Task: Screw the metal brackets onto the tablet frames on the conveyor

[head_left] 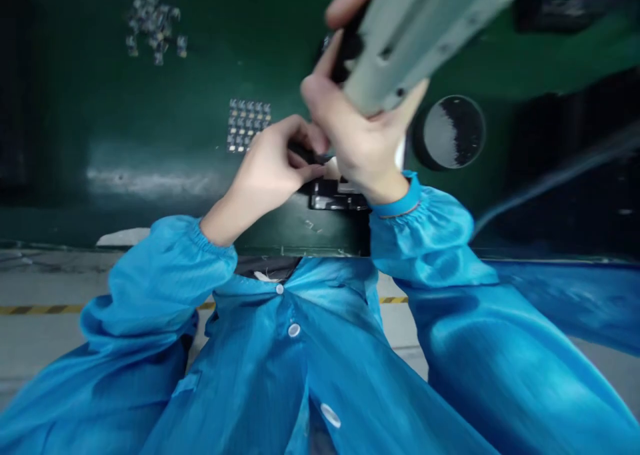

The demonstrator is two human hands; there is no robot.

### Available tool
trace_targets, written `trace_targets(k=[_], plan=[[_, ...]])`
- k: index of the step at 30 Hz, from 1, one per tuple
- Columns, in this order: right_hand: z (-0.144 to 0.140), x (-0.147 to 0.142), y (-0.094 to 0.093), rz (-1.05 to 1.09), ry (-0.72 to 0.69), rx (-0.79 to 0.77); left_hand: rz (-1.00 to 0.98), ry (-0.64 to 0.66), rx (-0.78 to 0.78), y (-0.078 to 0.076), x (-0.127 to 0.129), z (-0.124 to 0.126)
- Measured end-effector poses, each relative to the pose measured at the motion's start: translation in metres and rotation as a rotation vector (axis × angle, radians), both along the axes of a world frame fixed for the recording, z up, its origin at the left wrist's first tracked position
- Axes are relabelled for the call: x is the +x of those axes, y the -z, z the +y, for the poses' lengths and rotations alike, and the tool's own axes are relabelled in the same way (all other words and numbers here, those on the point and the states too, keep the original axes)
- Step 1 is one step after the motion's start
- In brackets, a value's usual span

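I am working over a dark green mat point(165, 142) that is covering the bench; its near edge is running just above my chest, and beyond that edge a grey floor with a yellow-and-black striped line point(30, 309) is showing. My blue smock point(310, 362) is filling the lower part of the view.

A round dark container point(454, 132) is sitting on the mat just right of my right wrist; what is lying inside is too blurred to tell. Small metal parts are lying in two groups: a neat block in rows point(249, 125) just beyond my left hand, and a loose scatter point(155, 22) well apart at the far left. They are too small to count.

My right hand point(363, 132) is wrapping closed around a long grey metal bar point(425, 22), tilting it up and to the right. My left hand point(273, 165) is pinching a small black piece point(306, 154) between thumb and fingertips, right against my right hand, above a black fixture point(337, 195) on the mat.
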State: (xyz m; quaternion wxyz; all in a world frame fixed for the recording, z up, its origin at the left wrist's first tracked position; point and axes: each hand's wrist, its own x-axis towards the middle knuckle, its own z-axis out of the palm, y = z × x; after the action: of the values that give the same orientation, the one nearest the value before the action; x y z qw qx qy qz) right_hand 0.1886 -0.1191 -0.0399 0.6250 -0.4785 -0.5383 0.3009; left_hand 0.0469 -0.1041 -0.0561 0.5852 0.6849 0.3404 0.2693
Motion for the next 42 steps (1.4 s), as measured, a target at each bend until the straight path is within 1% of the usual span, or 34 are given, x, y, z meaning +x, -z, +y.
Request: trace_targets(k=[2,3,4,6,8,9,11,13,16,20,24,28,34,39,42], plan=[[0.000,0.011,-0.015,0.002,-0.014,0.121,0.054,-0.017,-0.036,-0.004,-0.003,0.002],[-0.003,0.022,-0.023,0.004,-0.013,0.162,0.086,-0.022,-0.056,-0.005,-0.005,0.003],[-0.007,0.037,-0.030,-0.002,0.016,0.187,0.118,-0.028,-0.068,-0.006,-0.007,0.005],[-0.016,0.075,-0.038,0.000,0.164,0.247,0.175,-0.027,-0.072,-0.009,-0.010,0.007],[-0.021,0.117,-0.034,-0.018,0.408,0.322,0.220,-0.020,-0.069,-0.011,-0.013,0.008],[-0.022,0.137,-0.029,-0.009,0.480,0.351,0.232,-0.018,-0.075,-0.012,-0.014,0.009],[-0.020,0.168,-0.015,-0.002,0.543,0.343,0.248,-0.024,-0.096,-0.013,-0.015,0.009],[-0.016,0.183,-0.001,0.002,0.537,0.326,0.256,-0.040,-0.108,-0.014,-0.017,0.009],[-0.012,0.183,0.007,0.008,0.502,0.330,0.248,-0.049,-0.108,-0.015,-0.018,0.009],[-0.011,0.172,0.003,0.011,0.493,0.332,0.254,-0.051,-0.118,-0.019,-0.019,0.008],[-0.014,0.168,-0.002,-0.002,0.482,0.328,0.261,-0.052,-0.110,-0.020,-0.019,0.008],[-0.012,0.171,0.002,-0.047,0.483,0.329,0.261,-0.044,-0.084,-0.018,-0.019,0.008],[-0.004,0.175,0.008,-0.003,0.486,0.375,0.241,-0.030,-0.082,-0.016,-0.016,0.009],[-0.008,0.173,0.008,0.020,0.457,0.358,0.215,0.022,-0.021,-0.017,-0.010,0.010],[-0.007,0.180,0.013,0.074,0.464,0.401,0.229,0.066,-0.033,-0.024,-0.001,0.012]])
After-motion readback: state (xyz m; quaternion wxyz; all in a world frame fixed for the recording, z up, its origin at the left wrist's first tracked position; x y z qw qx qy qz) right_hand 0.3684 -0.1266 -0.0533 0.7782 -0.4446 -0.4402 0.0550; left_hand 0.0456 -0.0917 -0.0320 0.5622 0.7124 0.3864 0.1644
